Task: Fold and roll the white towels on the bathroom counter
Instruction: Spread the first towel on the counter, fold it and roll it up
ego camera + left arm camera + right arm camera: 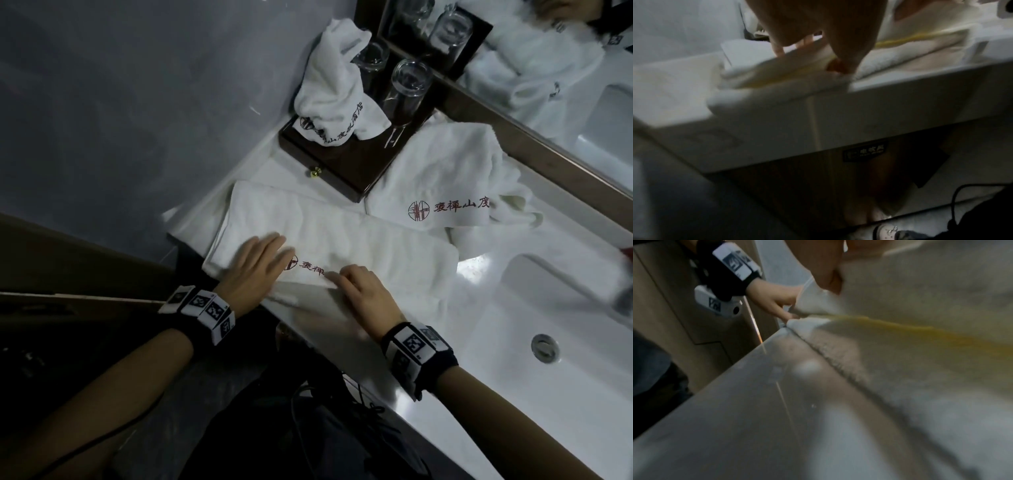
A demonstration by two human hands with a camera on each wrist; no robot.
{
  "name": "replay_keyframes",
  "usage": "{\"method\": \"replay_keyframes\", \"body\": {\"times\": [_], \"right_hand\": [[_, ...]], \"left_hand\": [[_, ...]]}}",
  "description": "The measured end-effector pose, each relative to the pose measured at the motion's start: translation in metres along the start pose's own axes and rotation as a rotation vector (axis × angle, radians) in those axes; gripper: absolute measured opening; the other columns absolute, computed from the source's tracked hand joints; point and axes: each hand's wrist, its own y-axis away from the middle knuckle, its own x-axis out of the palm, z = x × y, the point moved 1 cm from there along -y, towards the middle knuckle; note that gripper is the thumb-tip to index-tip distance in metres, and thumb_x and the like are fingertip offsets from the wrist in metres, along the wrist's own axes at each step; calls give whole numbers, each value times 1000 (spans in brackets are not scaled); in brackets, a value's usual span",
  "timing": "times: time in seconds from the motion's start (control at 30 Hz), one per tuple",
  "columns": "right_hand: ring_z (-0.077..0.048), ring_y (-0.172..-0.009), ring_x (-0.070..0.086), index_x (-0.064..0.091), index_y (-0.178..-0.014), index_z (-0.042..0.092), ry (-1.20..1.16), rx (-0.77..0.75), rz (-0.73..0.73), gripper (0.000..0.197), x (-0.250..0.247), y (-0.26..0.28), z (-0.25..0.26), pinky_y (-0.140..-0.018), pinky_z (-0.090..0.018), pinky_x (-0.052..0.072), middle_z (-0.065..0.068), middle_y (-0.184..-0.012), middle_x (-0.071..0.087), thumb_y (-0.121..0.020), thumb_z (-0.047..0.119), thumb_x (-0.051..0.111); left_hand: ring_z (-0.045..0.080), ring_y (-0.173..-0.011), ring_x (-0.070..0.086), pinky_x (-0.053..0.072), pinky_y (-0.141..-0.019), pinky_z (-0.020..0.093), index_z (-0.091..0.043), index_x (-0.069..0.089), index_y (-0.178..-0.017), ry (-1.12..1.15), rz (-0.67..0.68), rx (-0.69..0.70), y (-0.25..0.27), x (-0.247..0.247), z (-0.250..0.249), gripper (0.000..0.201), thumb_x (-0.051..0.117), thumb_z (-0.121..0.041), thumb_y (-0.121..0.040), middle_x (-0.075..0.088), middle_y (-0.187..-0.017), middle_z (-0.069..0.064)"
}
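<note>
A white towel (359, 240) with a red logo lies flat along the front of the bathroom counter (479, 277). Its near edge is lifted into a fold. My left hand (263, 260) lies on the towel's left part with straight fingers on top. In the left wrist view its thumb (840, 65) sits under the lifted edge and pinches it. My right hand (356, 284) curls its fingers over the same near edge further right and grips it (828, 270). A second towel (445, 178) lies crumpled behind. A third towel (335, 89) is heaped on the wooden tray (342, 168).
Two upturned glasses (411, 82) stand on the tray by the mirror (548, 75). A white sink basin (565, 308) with a drain (544, 347) lies to the right. A grey wall borders the counter on the left. The counter's front edge (879, 105) runs just below my hands.
</note>
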Motion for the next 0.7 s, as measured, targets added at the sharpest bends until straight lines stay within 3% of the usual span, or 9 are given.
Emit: {"method": "replay_keyframes", "body": {"times": [0.07, 0.17, 0.2, 0.27, 0.37, 0.43, 0.53, 0.63, 0.7], "right_hand": [[-30, -91, 59, 59, -123, 8, -20, 14, 95, 37, -2, 4, -6, -79, -32, 49, -15, -99, 60, -93, 13, 39], [-29, -105, 62, 56, -128, 10, 6, -31, 107, 49, -2, 21, -15, -87, -33, 52, -16, -112, 64, -85, -1, 36], [-29, -118, 56, 52, -132, 10, 10, -28, 127, 55, -1, 26, -20, -97, -35, 48, -16, -123, 60, -83, -4, 30], [-24, -139, 31, 37, -141, 17, -17, 13, 164, 68, 2, 37, -29, -116, -36, 24, -8, -145, 41, -80, -4, 15], [-23, -143, 15, 27, -144, 21, 25, -10, 204, 74, 7, 45, -34, -118, -38, 9, -1, -153, 25, -77, 0, 8], [-22, -144, 7, 17, -146, 24, 56, -41, 268, 74, 14, 52, -37, -119, -38, 3, 3, -155, 12, -77, -3, 9], [-16, -146, 1, 7, -146, 27, 74, -46, 286, 82, 18, 59, -43, -120, -33, -3, 9, -155, 2, -77, -15, 22], [-19, -143, 21, 24, -145, 16, 0, -94, 227, 69, 12, 64, -42, -119, -37, 8, 3, -153, 24, -81, -8, 15], [-17, -143, 20, 23, -145, 17, -41, -132, 215, 73, 12, 67, -43, -119, -36, 8, 3, -153, 25, -78, -10, 15]], "left_hand": [[30, -120, 55, 49, -96, 46, -10, 56, -125, 15, -50, -4, -2, -1, -2, 56, 36, 1, -74, 58, -129, 15], [26, -119, 56, 52, -93, 44, -11, 58, -124, -84, -191, 55, 5, -2, 3, 49, 28, 5, -87, 60, -128, 11], [26, -121, 54, 51, -94, 46, -9, 56, -125, -100, -239, 81, 10, -1, 5, 49, 23, 6, -92, 58, -130, 12], [27, -124, 51, 48, -97, 49, -6, 47, -132, -140, -253, 109, 21, 2, 8, 52, 17, 8, -93, 55, -133, 13], [20, -129, 47, 44, -103, 45, -11, -1, -146, -173, -100, 78, 31, 11, 11, 74, 35, 4, -83, 47, -141, 6], [16, -135, 36, 36, -108, 42, -20, -26, -140, -121, 53, 7, 33, 18, 15, 102, 54, -2, -78, 34, -149, 0], [20, -141, 21, 26, -112, 44, -30, -14, -141, -65, 74, -39, 34, 26, 18, 110, 59, 11, -69, 19, -154, -1], [26, -142, 11, 21, -114, 43, -35, -2, -141, -10, 86, -66, 36, 30, 21, 106, 53, 19, -69, 11, -156, 4], [27, -143, 2, 15, -116, 43, -38, -6, -141, 39, 106, -75, 37, 34, 23, 107, 50, 19, -70, 1, -156, 4]]}}
